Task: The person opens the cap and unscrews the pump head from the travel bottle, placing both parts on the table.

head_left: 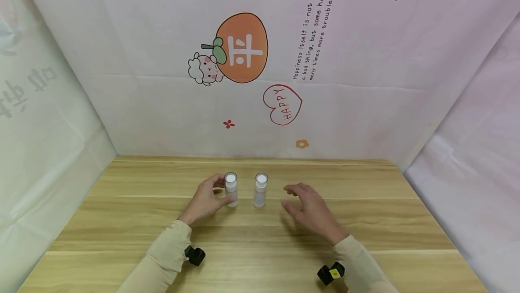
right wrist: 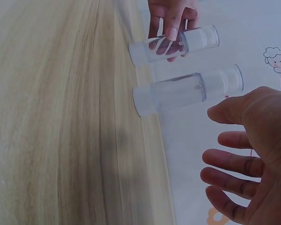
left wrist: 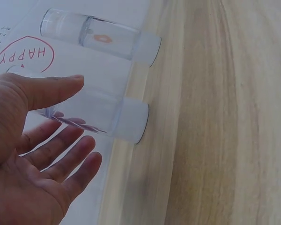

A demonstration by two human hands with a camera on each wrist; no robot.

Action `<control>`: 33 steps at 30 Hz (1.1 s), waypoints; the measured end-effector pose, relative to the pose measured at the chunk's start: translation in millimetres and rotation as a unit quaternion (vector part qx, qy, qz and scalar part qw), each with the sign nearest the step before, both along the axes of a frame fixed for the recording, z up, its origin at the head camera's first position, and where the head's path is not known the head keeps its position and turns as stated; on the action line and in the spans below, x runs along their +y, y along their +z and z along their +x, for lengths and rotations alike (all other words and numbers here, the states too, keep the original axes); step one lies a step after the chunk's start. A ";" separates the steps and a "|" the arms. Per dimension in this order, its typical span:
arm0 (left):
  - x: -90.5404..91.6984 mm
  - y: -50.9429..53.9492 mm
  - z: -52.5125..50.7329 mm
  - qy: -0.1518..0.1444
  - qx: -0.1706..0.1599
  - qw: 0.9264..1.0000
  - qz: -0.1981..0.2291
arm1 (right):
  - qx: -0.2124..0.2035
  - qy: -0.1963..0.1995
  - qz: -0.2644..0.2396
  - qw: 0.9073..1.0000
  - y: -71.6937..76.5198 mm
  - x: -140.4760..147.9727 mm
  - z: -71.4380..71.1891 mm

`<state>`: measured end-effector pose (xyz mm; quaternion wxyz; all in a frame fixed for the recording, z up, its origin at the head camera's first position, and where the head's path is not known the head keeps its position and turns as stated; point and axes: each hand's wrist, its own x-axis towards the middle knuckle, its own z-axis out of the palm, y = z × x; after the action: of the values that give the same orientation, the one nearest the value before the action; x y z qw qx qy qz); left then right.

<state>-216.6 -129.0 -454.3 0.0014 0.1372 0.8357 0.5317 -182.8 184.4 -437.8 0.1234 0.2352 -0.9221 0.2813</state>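
Observation:
Two small clear cylindrical bottles with white bases and transparent caps stand upright side by side on the wooden table. The left bottle (head_left: 231, 191) is between the thumb and fingers of my left hand (head_left: 209, 199). In the left wrist view, that hand (left wrist: 47, 140) is spread loosely about the bottle (left wrist: 131, 119), its fingers not wrapped round it; whether skin touches it I cannot tell. My right hand (head_left: 310, 209) hovers to the right of the right bottle (head_left: 260, 191), apart from it. Its fingers (right wrist: 234, 180) are relaxed, thumb toward that bottle (right wrist: 178, 93), holding nothing.
The wood-grain table (head_left: 260, 248) ends at a white printed cloth (head_left: 162, 117) hanging behind it. More white cloth hangs at the left (head_left: 40, 126) and right (head_left: 471, 148) sides. A black wrist camera (head_left: 195, 255) sits on the left sleeve, another camera (head_left: 331, 273) on the right.

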 end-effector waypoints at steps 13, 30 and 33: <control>6.6 3.0 4.5 -0.004 -0.003 1.000 0.001 | 0.009 0.003 0.006 1.000 -1.5 -2.6 0.8; 27.1 10.3 16.7 -0.088 0.024 0.996 -0.003 | 0.002 0.024 0.007 1.000 4.9 -9.1 4.5; 31.5 10.9 18.1 -0.095 0.027 0.995 -0.011 | 0.001 0.025 0.005 1.000 5.6 -10.2 5.0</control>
<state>-198.4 -97.5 -443.4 0.0308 0.2309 0.8245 0.5157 -177.8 174.3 -432.1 0.1155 0.2592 -0.9173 0.2793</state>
